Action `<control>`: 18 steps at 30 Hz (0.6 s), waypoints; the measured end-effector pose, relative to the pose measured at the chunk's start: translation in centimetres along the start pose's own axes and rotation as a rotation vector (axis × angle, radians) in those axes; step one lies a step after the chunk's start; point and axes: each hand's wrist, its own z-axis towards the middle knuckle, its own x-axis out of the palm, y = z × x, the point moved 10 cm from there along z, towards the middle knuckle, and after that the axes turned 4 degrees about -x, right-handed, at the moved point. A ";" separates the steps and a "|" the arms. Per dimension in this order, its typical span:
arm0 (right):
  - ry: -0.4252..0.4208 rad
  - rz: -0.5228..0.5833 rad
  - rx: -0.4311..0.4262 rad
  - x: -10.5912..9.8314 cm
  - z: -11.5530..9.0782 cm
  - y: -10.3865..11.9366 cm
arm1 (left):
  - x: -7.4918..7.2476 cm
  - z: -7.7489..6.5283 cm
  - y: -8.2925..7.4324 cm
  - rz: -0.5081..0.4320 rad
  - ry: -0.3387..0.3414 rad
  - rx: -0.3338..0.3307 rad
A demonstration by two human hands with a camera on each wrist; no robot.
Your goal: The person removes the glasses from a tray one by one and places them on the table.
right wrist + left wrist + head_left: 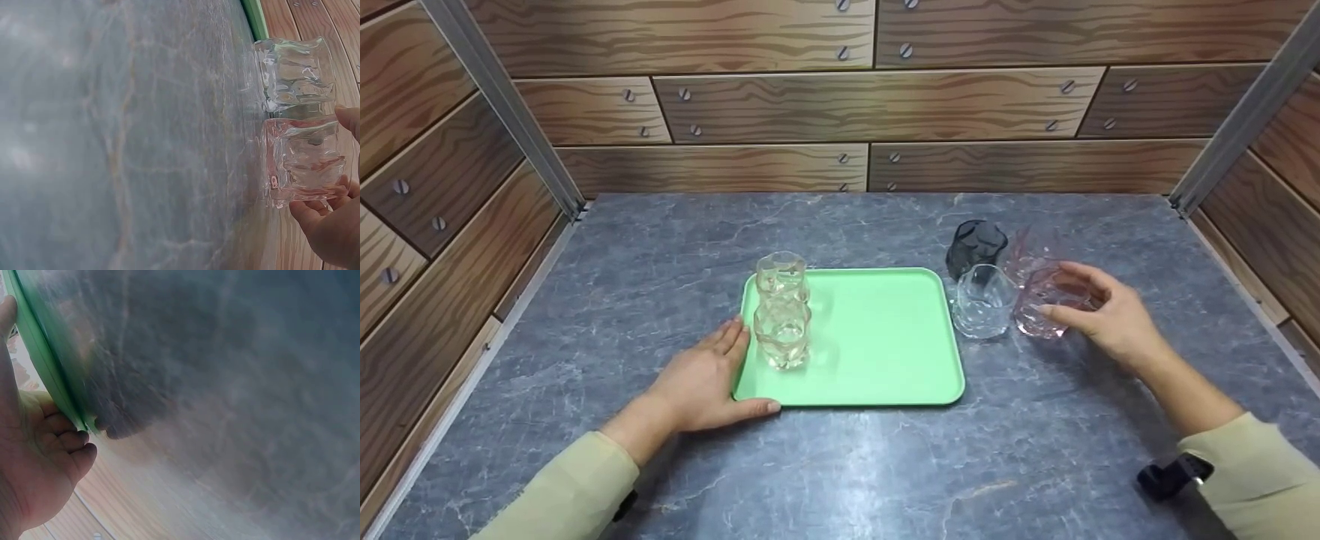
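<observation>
At the near left corner of the green tray [877, 337], my left hand [701, 382] rests with its fingers along the left edge and its thumb on the front edge. The left wrist view shows those fingertips right at the tray's rim. My right hand [1117, 319] grips a pink-tinted glass [1041, 315] right of the tray, thumb on the near side and fingers around the far side. A clear glass [982, 311] stands just left of it. Two pale clear wavy glasses, a rear one [780, 274] and a front one [784, 345], stand on the tray's left side.
Behind the gripped glass are a dark grey glass [976, 247] and another pinkish glass [1035, 244], partly hidden. The blue-grey marbled table [855, 472] is bounded by wood-patterned walls [870, 109] at the back and both sides.
</observation>
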 end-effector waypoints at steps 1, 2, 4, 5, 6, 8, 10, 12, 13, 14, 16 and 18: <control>0.000 0.004 -0.003 0.0 0.0 0.0 | 0.0 0.0 0.0 0.000 0.001 -0.001; 0.000 0.010 -0.005 0.0 0.0 -0.1 | 0.0 0.0 0.0 -0.002 0.002 -0.002; 0.000 0.028 -0.012 0.0 0.1 -0.1 | 0.0 0.0 0.0 -0.004 0.002 -0.004; 0.000 0.040 -0.014 0.1 0.1 -0.2 | 0.0 0.0 0.0 -0.005 0.000 -0.004; 0.001 0.051 -0.016 0.1 0.1 -0.2 | 0.0 0.0 0.0 -0.005 -0.002 -0.004; 0.005 0.065 -0.022 0.1 0.1 -0.2 | -0.1 -0.1 0.0 -0.004 -0.007 -0.003; 0.019 0.071 -0.021 0.1 0.1 -0.1 | -0.1 -0.1 0.1 0.000 -0.011 -0.001; 0.041 0.058 -0.007 0.0 0.1 0.0 | -0.1 -0.1 0.1 -0.002 -0.010 -0.002; 0.051 0.049 0.001 -0.1 0.1 0.1 | -0.1 -0.1 0.1 -0.003 -0.009 -0.002; 0.062 0.040 0.010 -0.2 0.0 0.2 | -0.1 -0.1 0.1 -0.005 -0.007 -0.002; 0.078 0.014 0.026 -0.5 0.0 0.5 | -0.1 -0.1 0.1 -0.008 -0.004 -0.003; 0.076 -0.002 0.027 -1.0 0.0 1.0 | -0.1 0.0 0.0 -0.011 -0.003 -0.004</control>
